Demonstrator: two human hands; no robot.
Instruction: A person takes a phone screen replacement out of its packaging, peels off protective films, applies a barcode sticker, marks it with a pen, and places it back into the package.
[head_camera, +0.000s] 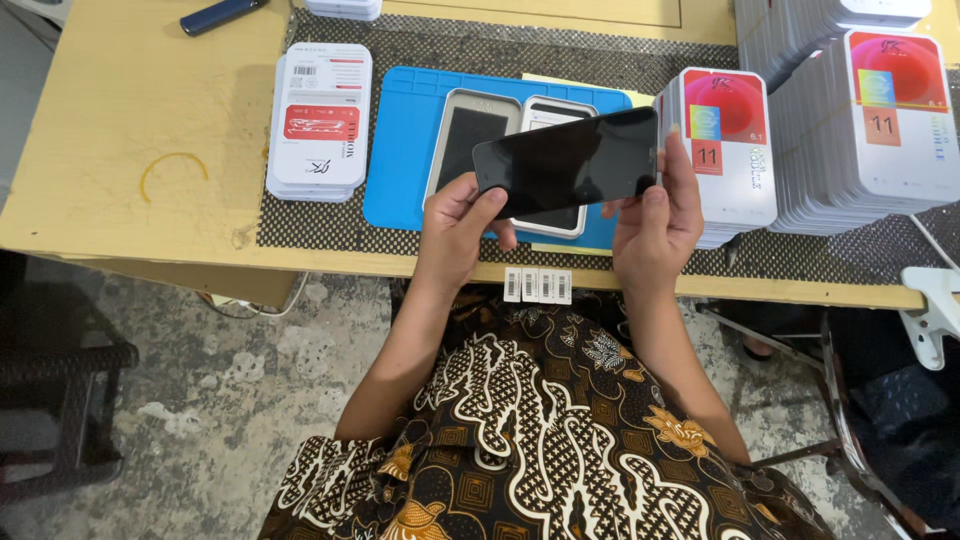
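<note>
Black phone screen (570, 158) held between left hand (455, 225) and right hand (655, 215), seemingly above blue mat (400, 150).

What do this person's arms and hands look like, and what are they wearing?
Both arms are bare from the hands up past the elbows, with no sleeves reaching the forearms. The left hand and the right hand wear no gloves, and no rings, watch or bracelets show. Below the arms, the person wears a batik garment in dark brown and black, with cream curling bands and orange-gold flower shapes.
</note>
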